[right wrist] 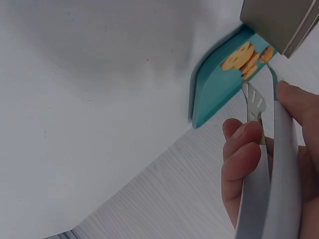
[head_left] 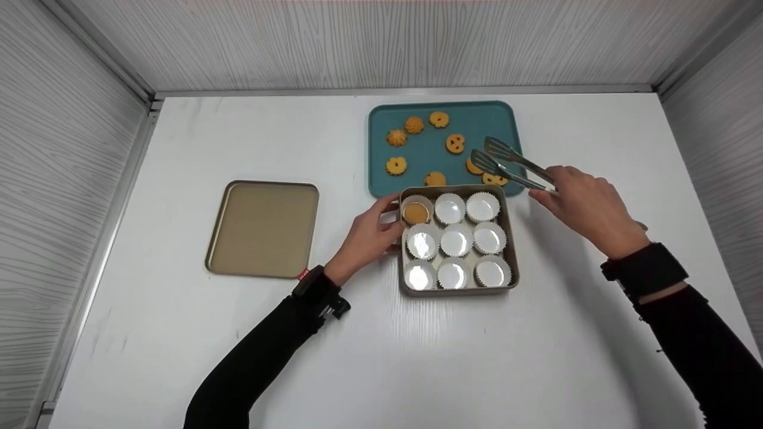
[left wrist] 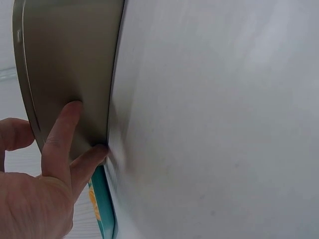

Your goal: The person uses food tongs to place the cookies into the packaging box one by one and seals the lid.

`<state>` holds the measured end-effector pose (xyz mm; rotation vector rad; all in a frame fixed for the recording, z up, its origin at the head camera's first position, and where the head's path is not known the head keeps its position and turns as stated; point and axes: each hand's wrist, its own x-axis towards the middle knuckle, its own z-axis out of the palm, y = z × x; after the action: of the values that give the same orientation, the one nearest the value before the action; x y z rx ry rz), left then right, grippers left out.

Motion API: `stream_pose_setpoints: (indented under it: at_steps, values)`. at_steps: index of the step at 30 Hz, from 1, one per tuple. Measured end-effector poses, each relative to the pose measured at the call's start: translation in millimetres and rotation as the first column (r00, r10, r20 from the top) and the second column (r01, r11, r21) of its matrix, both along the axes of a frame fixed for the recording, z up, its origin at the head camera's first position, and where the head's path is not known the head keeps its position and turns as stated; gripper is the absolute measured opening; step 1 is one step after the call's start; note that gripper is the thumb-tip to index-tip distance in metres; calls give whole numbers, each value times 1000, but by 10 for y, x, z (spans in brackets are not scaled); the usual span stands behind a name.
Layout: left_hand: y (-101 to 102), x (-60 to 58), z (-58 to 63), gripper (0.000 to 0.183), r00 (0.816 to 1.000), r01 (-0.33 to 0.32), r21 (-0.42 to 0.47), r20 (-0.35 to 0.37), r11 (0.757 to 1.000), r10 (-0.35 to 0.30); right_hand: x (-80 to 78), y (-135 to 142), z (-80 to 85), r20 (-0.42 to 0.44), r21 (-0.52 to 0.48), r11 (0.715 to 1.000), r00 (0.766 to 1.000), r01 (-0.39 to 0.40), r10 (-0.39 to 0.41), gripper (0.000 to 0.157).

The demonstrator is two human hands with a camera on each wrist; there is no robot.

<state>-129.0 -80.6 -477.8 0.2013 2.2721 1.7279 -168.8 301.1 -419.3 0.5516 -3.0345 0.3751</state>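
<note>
My left hand (head_left: 371,235) holds the left side of a square metal tin (head_left: 512,262); in the left wrist view, its fingers press against the tin's outer wall. Rows of white paper cups (head_left: 456,240) fill the tin, and the back-left cup holds a round cookie (head_left: 415,213). Metal tongs (right wrist: 276,164) are gripped in my right hand (head_left: 593,205). Their tips stand apart over the front-right part of a teal tray (head_left: 417,152), around and above a cookie (head_left: 474,165). Beside it lies a pretzel-shaped cookie (head_left: 495,179).
More cookies lie spread on the teal tray, among them a swirled one (head_left: 413,124) and a flower-shaped one (head_left: 396,166). A shallow gold tray (head_left: 262,229) with a red tag rests on the white table (head_left: 334,363), left of the tin. Panel walls (head_left: 405,47) enclose the table.
</note>
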Motion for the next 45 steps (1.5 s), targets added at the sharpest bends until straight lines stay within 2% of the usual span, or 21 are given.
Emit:
stream_pose_setpoints:
  at_steps: [5,12,18,28,38,45]
  values:
    - [1,2,-1,62,1000,1,-10,0,1000,-1,-37,-24,-31,50,24,1000,999,0,-2,46]
    - [-8,17,15,61,1000,6,-11,6,1000,-6,-66,-60,-48,85,47,999,996,-12,8,45]
    - [-10,27,12,60,999,5,-8,36,1000,-5,-65,-70,-78,47,57,998,999,-28,25,44]
    - [-2,18,-2,60,1000,-1,-19,28,1000,1,-31,-36,-134,-8,20,999,999,-43,43,42]
    - [-6,5,-20,60,1000,-7,-22,15,1000,7,49,-38,-22,-52,-35,998,998,-46,44,44]
    - [7,-9,-5,60,1000,-3,-50,4,999,3,195,-58,82,-90,-73,995,994,-66,59,42]
